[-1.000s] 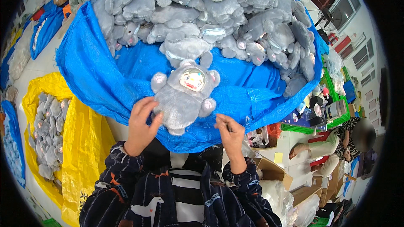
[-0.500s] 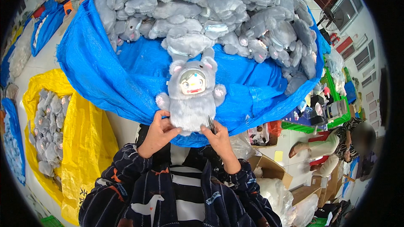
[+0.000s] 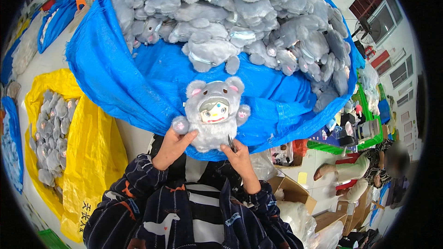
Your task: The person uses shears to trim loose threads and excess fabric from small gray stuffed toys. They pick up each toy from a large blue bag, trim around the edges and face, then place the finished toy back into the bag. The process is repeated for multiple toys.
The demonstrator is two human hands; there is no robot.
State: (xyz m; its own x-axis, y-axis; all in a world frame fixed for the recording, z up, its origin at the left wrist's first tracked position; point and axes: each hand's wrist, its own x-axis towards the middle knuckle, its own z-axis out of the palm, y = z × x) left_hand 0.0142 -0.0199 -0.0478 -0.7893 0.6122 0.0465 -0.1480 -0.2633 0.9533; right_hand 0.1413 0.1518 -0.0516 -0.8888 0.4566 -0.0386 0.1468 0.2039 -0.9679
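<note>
A grey plush doll (image 3: 211, 131) in a bear-eared suit, with a painted face in its hood, faces up in front of me over the near edge of a blue woven sack (image 3: 152, 64). My left hand (image 3: 173, 150) is closed on its left-hand side, thumb on the belly below the arm, the other fingers partly hidden. At the doll's lower right, my right hand (image 3: 240, 157) pinches the fur between thumb and fingers. That hand also holds a small dark pointed tool (image 3: 231, 143), whose exact kind I cannot make out.
Many grey plush toys (image 3: 207, 50) are heaped in the blue sack. A yellow sack (image 3: 99, 143) with more of them stands at left. To the right are green crates (image 3: 323, 145), an open cardboard box (image 3: 297, 186) and a seated person (image 3: 355, 168).
The doll's head has come lower and closer to me. My left hand has shifted up its side, toward the arm; the right hand keeps its pinch and the tool.
</note>
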